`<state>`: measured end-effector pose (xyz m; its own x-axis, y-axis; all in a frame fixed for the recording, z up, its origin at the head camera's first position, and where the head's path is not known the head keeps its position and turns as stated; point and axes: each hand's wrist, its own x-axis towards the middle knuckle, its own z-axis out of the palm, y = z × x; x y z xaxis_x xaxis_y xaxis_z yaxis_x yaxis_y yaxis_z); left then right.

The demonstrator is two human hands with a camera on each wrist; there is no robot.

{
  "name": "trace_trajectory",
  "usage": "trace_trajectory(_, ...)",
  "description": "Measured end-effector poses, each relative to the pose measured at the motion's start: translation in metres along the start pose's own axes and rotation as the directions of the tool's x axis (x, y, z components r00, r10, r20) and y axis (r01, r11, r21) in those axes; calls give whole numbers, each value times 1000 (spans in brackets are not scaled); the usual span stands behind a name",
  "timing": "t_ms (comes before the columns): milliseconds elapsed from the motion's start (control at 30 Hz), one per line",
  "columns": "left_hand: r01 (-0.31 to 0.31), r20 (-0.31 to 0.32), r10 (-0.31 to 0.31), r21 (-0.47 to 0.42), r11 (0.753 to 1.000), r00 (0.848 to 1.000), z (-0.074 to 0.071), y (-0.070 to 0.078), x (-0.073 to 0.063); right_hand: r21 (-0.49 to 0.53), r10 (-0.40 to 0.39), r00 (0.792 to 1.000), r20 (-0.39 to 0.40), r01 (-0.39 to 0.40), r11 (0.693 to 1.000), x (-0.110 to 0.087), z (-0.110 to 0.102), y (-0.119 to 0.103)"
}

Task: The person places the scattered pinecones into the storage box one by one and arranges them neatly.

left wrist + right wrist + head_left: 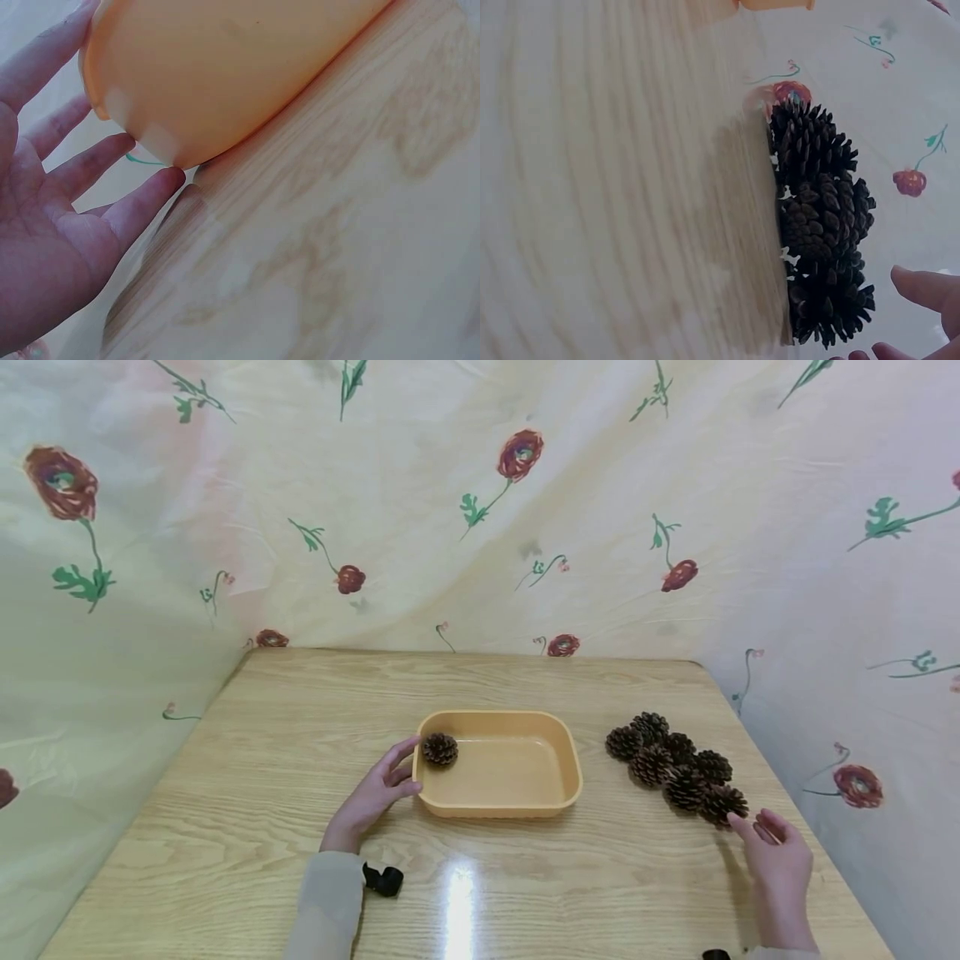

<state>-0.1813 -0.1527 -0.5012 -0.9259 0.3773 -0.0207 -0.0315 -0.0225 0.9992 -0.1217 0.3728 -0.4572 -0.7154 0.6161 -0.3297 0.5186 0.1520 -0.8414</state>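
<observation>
At the near edge a pale grey sleeve (328,897) covers the left forearm, with a small black device (386,882) at its wrist; farther right, only a bit of another pale sleeve (783,953) shows. Just beyond it, at the near right, the right hand (782,858) has its fingers parted from the thumb and lightly bent, holding nothing; its thumb tip is just beside the nearest brown pine cone (722,807), and the right wrist view shows a gap between them. A bright streak of reflected light (460,910) lies on the pale wood-grain table (247,777), left of that hand. Farther in, left of the middle, the left hand (369,800) is spread wide, its fingertips resting against the left end of a shallow yellow-orange rounded rectangular tray (497,811) without closing around it. One brown scaly pine cone (439,749) sits inside the tray, in its left end toward the far corner. Right of the tray, a cluster of dark brown pine cones (685,788), seven counting the nearest one, runs from near right to far left, the cones bunched closely together. Beyond the table's far edge hangs a cream cloth (420,510) printed with red flowers and green stems.
</observation>
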Motion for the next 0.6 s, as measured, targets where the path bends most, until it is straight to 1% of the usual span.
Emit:
trace_trajectory(100,7,0,-7,4,1000,1000,1,1,0,-21,4,1000,15,-4,1000,7,0,1)
trace_trajectory(233,15,-2,-15,-1,1000,1000,1,1,0,-2,2,1000,31,-2,1000,14,3,2)
trace_trajectory(300,13,0,-13,-8,1000,1000,1,1,0,27,-5,999,41,4,1000,18,4,3)
trace_trajectory(367,13,-2,-13,-12,1000,1000,1,1,0,25,-6,999,48,5,1000,20,6,3)
trace_trajectory(467,14,-6,-14,-8,1000,1000,1,1,-1,9,-13,999,40,13,1000,23,9,3)
trace_trajectory(600,19,-11,-19,-8,1000,1000,0,1,-1,-37,-21,999,33,23,999,25,11,2)
